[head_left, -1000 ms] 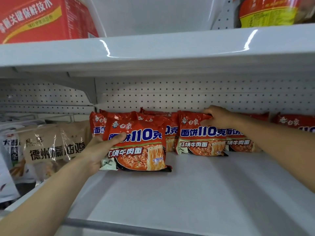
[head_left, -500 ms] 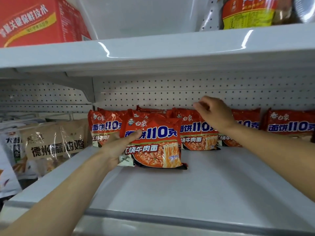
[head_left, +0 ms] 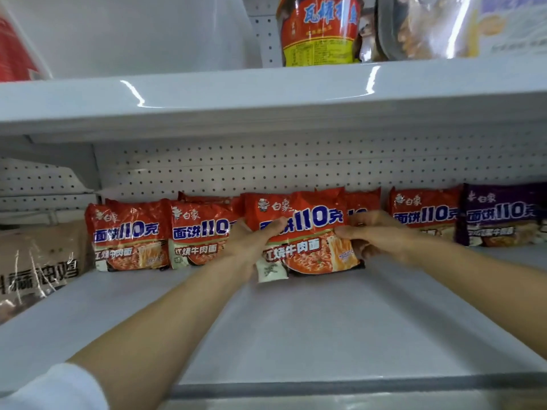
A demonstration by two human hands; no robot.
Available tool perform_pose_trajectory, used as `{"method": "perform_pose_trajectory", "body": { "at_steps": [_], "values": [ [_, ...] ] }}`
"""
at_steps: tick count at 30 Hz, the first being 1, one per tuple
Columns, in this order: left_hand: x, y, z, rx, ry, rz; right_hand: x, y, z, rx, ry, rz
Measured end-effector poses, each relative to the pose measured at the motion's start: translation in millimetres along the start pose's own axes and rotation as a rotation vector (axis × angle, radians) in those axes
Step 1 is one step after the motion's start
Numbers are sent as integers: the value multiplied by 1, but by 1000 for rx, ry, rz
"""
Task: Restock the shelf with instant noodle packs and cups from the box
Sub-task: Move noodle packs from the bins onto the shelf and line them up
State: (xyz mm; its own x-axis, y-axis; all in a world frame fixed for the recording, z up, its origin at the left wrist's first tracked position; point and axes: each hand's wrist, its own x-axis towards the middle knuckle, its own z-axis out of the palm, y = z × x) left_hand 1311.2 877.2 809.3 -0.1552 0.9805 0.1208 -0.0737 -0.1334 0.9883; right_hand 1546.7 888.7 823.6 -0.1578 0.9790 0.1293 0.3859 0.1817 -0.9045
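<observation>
The red noodle pack [head_left: 302, 232] is held by both hands on the middle shelf [head_left: 296, 321], stood up just in front of the row of packs along the pegboard [head_left: 296, 170]. The left hand [head_left: 254, 244] grasps its left edge, thumb laid over the front face, fingers prob. behind. The right hand [head_left: 376, 232] pinches its right edge, thumb on the front; how the other fingers lie cannot be told, as this hand is blurred.

Step in hand, as judged: the pack is being set into the row w/ its label to the front.

To be done well:
- The pack should be kept upright and pushed back toward the pegboard till it leans on the pack behind it, so it does not slide flat.
- Its bottom edge should be set flat on the shelf before the grip is loosened.
- It should be lined up w/ the red pack at its left [head_left: 204, 235] and the red pack at its right [head_left: 423, 214], not overlapping them.
- A soft grip is advised; the noodle cake inside is likely brittle and the foil crumples easily.
- The purple pack [head_left: 500, 216], further right, should not be knocked.

The box is not in view.
</observation>
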Motion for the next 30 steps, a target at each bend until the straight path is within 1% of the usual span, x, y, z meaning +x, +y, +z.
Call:
{"method": "perform_pose_trajectory", "body": {
  "at_steps": [3,7,13,16,20,26,30],
  "values": [
    [13,-6,35,78,-14,67,5,16,-28,2,137,10],
    [30,-7,76,191,-19,190,18,36,-54,13,256,32],
    [54,-12,109,362,59,290,39,52,-66,53,310,50],
    [62,-16,113,519,99,327,48,58,-65,43,324,80],
    [63,-15,119,845,189,331,56,62,-63,15,355,121],
    [59,-23,126,856,212,369,58,67,-63,-68,402,122],
    [59,-23,127,914,228,384,58,69,-62,-281,443,92]
  ]
}}
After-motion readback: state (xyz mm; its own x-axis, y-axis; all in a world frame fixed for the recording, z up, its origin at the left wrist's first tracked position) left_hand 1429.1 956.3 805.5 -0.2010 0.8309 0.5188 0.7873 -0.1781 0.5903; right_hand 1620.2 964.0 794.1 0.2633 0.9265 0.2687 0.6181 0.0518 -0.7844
